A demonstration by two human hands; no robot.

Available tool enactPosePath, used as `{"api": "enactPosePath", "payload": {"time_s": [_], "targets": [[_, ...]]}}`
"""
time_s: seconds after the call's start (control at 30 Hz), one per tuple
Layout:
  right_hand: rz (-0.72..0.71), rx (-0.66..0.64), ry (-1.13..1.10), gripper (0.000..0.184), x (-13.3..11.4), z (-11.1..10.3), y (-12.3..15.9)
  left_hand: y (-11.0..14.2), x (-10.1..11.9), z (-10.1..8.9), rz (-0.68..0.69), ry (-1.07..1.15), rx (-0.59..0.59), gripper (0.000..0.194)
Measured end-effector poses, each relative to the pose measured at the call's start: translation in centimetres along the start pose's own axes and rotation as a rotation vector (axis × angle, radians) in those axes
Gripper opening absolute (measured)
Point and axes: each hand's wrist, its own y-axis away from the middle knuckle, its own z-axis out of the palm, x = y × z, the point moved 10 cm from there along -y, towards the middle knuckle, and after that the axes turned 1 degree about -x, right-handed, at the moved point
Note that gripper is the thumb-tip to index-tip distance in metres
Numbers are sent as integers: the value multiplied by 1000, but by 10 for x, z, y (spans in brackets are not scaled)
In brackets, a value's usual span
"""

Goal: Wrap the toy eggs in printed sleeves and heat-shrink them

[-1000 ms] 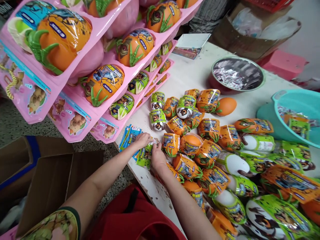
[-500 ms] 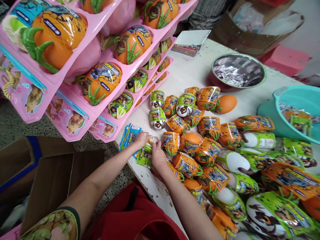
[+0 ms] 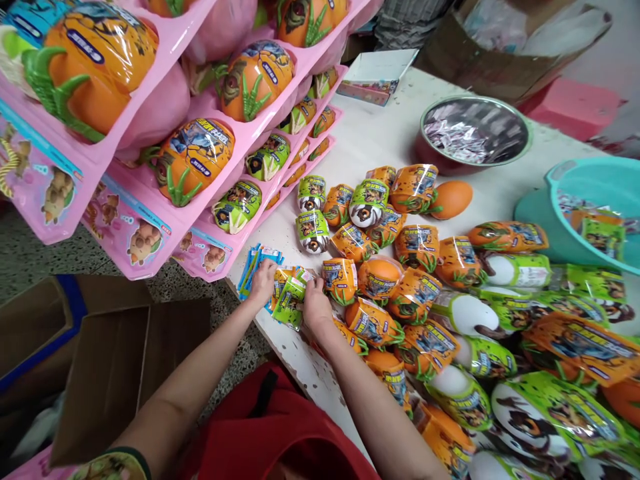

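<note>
Green pkt (image 3: 290,305) near edge of white table (image 3: 383,137), wrapped eggs (image 3: 379,279) alongside. R hand (image 3: 317,305) at pkt, fingers curled; L hand (image 3: 263,285) bent over blue pkts (image 3: 249,268). Grips unclear. Step prob. pkt handling; separating any needs single-edge pinch.

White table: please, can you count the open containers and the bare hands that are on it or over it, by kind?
Metal bowl: 1
Turquoise basin: 1
Open flat box: 1
Bare hands, left hand and right hand: 2
Total: 5
</note>
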Motion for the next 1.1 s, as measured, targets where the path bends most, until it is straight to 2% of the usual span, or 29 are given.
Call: {"api": "enactPosePath", "payload": {"time_s": [0.13,0.2,0.27,0.33,0.37,0.43,0.47,0.53,0.63,0.73,0.83,0.93,1.03,1.1], "targets": [[38,28,-69,56,4,-1,2,3,-23,-43,-88,55,214,17],[49,55,-103,68,5,-5,8,7,-22,-59,-90,78,242,16],[23,122,-150,79,2,-15,17,14,-9,-67,-54,111,194,13],[-108,216,-292,80,-8,-31,27,23,13,-67,0,160,99,9],[-214,236,-421,73,-15,-37,32,28,25,-65,25,191,49,8],[-407,170,-772,49,-27,-42,37,37,46,-59,55,265,-36,11],[-450,102,-961,40,-29,-42,37,40,55,-56,58,308,-70,15],[-414,-13,-1278,36,-23,-36,31,42,66,-47,43,390,-141,26],[-297,-19,-1500,37,-4,-34,26,43,76,-26,12,460,-261,34],[-229,65,-1530,39,12,-39,29,43,84,-12,9,456,-289,30],[-149,233,-1487,38,31,-51,35,41,99,-6,43,413,-253,32],[-57,426,-1365,41,56,-74,41,36,119,-2,84,386,-218,35],[-28,491,-1239,40,84,-100,45,27,139,2,108,407,-212,34],[-22,545,-1131,31,106,-120,49,23,156,8,120,448,-248,34]]}}
